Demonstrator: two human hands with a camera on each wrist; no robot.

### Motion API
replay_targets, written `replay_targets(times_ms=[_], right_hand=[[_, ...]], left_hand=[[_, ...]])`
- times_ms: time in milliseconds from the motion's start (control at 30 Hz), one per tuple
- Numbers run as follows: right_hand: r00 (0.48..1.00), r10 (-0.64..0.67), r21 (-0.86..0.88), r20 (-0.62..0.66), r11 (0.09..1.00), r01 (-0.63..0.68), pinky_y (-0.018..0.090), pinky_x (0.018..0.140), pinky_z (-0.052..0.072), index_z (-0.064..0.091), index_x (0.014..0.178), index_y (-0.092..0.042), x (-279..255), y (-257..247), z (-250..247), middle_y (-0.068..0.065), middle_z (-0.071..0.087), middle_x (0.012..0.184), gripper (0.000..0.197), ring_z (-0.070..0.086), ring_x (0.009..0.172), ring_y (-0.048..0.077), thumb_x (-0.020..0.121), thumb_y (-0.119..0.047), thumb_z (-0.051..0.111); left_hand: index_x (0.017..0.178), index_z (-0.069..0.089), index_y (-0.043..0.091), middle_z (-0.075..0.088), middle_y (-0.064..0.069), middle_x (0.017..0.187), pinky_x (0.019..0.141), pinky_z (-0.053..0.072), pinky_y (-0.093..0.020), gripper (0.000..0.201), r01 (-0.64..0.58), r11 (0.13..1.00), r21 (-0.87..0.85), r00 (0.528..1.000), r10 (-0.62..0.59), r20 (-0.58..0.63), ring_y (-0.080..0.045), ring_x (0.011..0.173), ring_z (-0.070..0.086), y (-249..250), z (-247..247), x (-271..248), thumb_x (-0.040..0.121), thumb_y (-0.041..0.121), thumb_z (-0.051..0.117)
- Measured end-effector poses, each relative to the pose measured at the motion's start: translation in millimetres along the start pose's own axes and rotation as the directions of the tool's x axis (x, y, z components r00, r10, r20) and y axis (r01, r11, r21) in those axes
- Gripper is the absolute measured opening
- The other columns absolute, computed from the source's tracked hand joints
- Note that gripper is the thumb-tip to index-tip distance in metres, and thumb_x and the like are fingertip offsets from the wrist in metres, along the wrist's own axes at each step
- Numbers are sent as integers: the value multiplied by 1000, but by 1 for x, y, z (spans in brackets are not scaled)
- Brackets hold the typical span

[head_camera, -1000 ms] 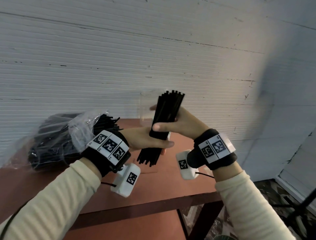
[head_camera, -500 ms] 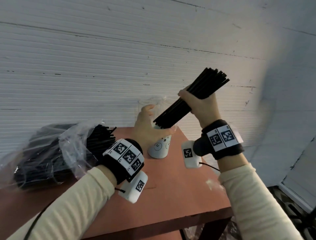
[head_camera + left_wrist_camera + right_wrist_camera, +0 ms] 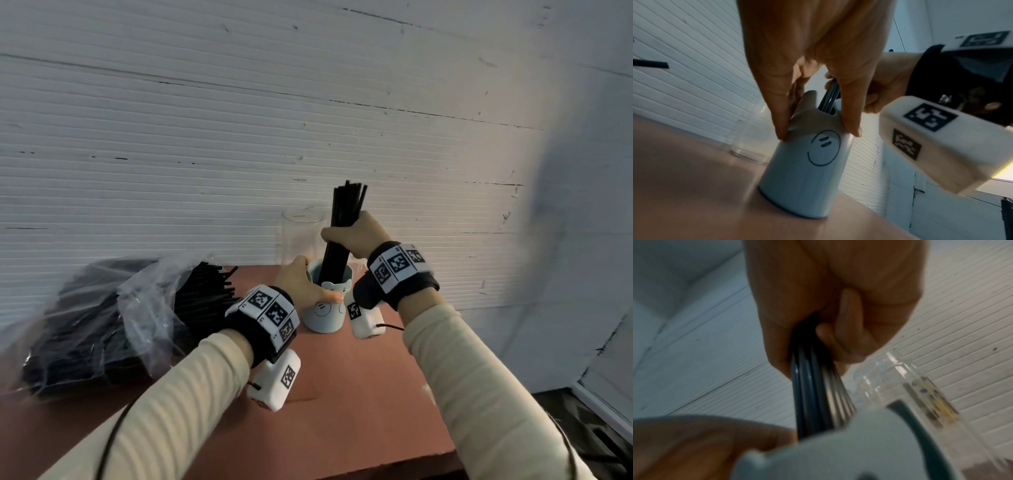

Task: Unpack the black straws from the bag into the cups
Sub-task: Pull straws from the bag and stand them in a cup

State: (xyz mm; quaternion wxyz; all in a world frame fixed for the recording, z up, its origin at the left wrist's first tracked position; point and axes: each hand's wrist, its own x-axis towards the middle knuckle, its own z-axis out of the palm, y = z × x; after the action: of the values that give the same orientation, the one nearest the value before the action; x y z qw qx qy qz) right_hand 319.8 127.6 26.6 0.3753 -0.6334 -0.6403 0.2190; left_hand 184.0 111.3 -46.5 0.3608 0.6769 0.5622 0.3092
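Two cups: one white smiley cup (image 3: 323, 310), one clear glass (image 3: 301, 236). One bag (image 3: 102, 322), two hands, straws uncountable.

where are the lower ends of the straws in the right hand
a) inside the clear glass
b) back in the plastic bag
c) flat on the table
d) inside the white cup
d: the right hand grips the straws upright with their lower ends down in the white cup, which the left hand holds.
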Motion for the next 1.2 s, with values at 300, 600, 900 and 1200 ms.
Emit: replay_targets(times_ms=[300,600,900,1200], right_hand=[[993,64,-117,99,992,-52,25,56,48,65,83,-11,-1,11,14,6,66,73,39,60,61,16,73,-46,79],[994,6,-53,105,999,0,29,71,57,65,104,-5,-5,14,5,12,73,93,48,71,84,22,77,-44,76],[956,-109,-36,-273,994,103,28,86,48,54,126,-10,-32,14,-7,2,61,114,56,60,97,16,82,-41,71],[946,-291,192,-144,929,315,26,79,55,66,103,-15,-76,-21,38,-5,66,91,16,61,84,8,90,-15,58]], left_hand=[[128,52,14,61,2,120,100,47,-35,79,-24,998,-65,999,27,47,-16,112,58,1,-6,-3,59,30,89],[119,60,15,67,1,113,97,50,-35,75,-46,990,-132,995,58,85,-15,105,62,1,-9,-4,53,27,92],[113,52,20,53,14,109,93,42,-28,56,-66,987,-144,994,78,80,-9,110,50,2,-13,-15,68,20,86],[106,63,26,66,9,105,84,51,-26,32,-296,955,-24,885,264,-384,-11,93,64,1,-82,-77,81,7,65]])
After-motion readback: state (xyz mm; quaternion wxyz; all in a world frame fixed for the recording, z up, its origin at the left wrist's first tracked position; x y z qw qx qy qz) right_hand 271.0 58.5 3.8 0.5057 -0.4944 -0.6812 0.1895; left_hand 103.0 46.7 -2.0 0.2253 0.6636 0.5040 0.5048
